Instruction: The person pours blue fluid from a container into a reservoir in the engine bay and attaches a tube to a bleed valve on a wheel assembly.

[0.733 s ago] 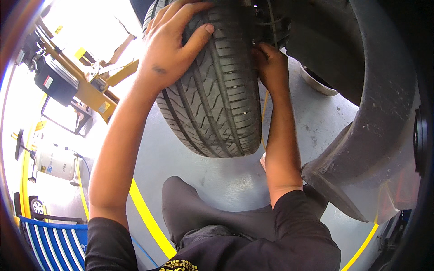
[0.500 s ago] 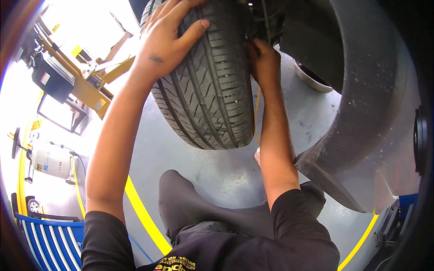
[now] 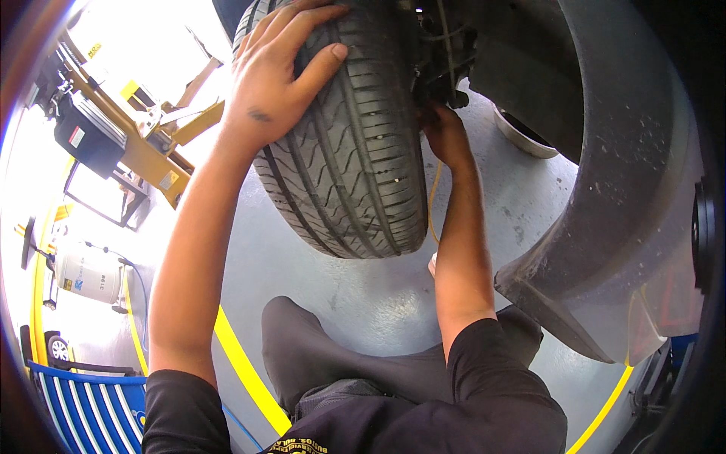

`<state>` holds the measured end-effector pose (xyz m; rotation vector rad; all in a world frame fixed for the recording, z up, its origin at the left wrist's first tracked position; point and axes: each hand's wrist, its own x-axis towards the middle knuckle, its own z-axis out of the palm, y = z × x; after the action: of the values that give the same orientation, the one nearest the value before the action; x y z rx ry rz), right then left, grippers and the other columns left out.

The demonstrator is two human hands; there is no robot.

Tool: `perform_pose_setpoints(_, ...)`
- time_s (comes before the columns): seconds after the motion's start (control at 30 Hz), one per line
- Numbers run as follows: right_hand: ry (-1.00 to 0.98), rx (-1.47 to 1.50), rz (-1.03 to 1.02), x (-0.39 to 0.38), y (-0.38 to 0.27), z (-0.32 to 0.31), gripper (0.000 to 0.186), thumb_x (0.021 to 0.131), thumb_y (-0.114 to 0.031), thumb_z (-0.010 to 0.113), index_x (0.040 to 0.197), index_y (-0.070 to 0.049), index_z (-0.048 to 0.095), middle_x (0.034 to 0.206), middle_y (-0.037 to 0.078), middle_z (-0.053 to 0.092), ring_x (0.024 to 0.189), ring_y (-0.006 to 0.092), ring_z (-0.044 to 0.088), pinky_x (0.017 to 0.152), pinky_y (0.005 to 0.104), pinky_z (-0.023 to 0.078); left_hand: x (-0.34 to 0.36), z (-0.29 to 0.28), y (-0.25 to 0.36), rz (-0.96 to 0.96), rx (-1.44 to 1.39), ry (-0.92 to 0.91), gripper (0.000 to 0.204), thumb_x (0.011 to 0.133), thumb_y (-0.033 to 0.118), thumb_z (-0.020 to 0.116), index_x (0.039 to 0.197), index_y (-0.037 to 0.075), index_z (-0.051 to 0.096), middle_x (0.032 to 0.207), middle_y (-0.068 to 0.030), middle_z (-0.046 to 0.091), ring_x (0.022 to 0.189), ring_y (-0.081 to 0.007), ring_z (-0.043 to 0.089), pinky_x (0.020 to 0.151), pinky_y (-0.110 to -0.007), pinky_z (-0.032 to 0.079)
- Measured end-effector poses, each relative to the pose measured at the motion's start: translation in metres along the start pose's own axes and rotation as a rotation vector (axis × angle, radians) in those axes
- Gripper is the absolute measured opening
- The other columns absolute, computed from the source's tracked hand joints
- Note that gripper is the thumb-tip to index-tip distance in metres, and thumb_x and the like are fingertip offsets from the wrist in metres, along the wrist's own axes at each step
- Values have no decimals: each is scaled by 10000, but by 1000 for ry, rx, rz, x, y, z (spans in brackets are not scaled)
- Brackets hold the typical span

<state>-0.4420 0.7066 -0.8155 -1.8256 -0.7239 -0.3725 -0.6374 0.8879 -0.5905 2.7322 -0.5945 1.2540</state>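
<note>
A black tire (image 3: 352, 151) with wavy tread grooves stands upright in front of me, raised off the floor. My left hand (image 3: 276, 83) lies on the tread near its top, fingers spread and thumb stretched out. A dark smudge marks the back of that hand. Behind the tire's right side, my right hand (image 3: 450, 136) reaches in below dark suspension parts (image 3: 446, 60). Its fingers are in shadow and partly hidden, so what they touch cannot be made out. A thin yellow cord (image 3: 435, 200) hangs beside my right forearm.
The car's dark fender edge (image 3: 605, 204) curves down close to my right arm. A round pan (image 3: 522, 132) sits on the floor beyond it. To the left are a yellow machine (image 3: 144, 144), a white tank (image 3: 87, 272) and a blue slatted panel (image 3: 91, 401).
My right hand has moved down and slightly right, away from the upper suspension parts. My left hand stays on the tread, and the view has shifted a little.
</note>
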Motion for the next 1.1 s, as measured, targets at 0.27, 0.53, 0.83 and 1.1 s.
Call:
perform_pose_setpoints(0.27,-24,176,146,2,-3,9,333,987,-87,617,1317,-48,626,1143,119,729,1021,217,675,908,346,521,2,0,1,-27,33,-16,521,929,327,606,1364,43,574,1443,-210,531,1374,-393,463,1162,-494,323)
perform_pose_setpoints(0.53,107,291,121,-7,8,19,254,1028,-155,602,1248,-40,654,1042,81,733,912,166,669,856,323,528,-4,-1,-3,-48,16,-13,532,959,372,579,1372,37,571,1454,-223,525,1382,-393,462,1159,-493,332)
perform_pose_setpoints(0.83,196,554,209,-19,-22,-15,222,1027,-230,618,1080,-20,668,886,33,655,757,138,625,748,287,528,-2,-1,0,-13,-11,23,497,975,378,567,1333,35,597,1428,-217,548,1369,-393,474,1147,-496,342)
perform_pose_setpoints(1.1,323,409,-43,-61,-146,-33,181,969,-228,683,1023,-56,705,960,59,663,892,154,623,830,316,494,-33,5,25,151,-182,273,213,848,53,681,1056,60,724,1160,-122,681,1069,-312,637,960,-401,473)
